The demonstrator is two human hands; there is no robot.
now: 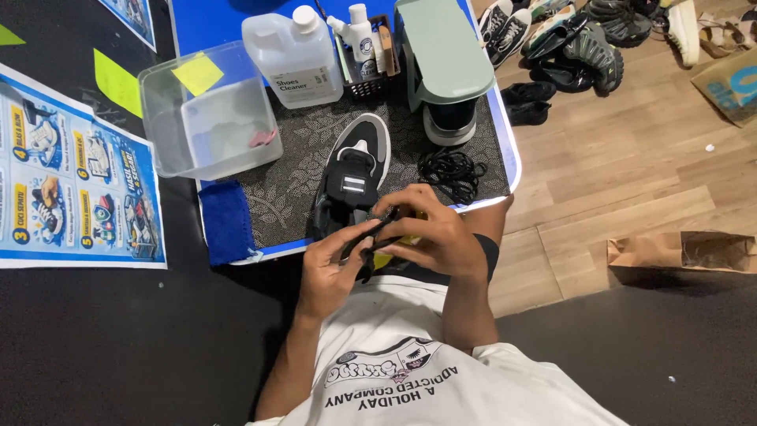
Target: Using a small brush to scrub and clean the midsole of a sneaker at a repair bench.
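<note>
Far left, a black mat [118,339] covered the floor, with a blue illustrated poster sheet [75,181] lying flat on it and yellow-green sticky notes [117,81] nearby. The small blue-topped bench [511,150] stood next, most of its top under a dark leaf-patterned mat [292,173]. On it, from the left: a clear plastic tub [206,110] with a yellow note on its lid and something pink inside; a folded blue cloth [226,221] at the near edge; a translucent jug of cleaning fluid with a white cap [293,55]; small white bottles in a black caddy [361,43]; a pale green box-shaped machine [441,63]; and a loose heap of black laces [451,172] below it.

A black, grey and white sneaker [351,177] lay on the patterned mat at centre, toe pointing away, heel toward the person. The left hand [335,264] was closed, pinching a black strip, probably a lace or strap [364,244], just off the bench's near edge. The right hand [430,233] was curled around the same strip from above, fingers bent, touching the sneaker's heel end. Something yellow showed beneath the hands; could not tell what. A white printed shirt [410,371] filled the lower frame.

To the right, light wood plank flooring [631,158], a pile of assorted shoes [583,39] at top, and a torn brown paper bag [682,252] where the planks met more black matting.
</note>
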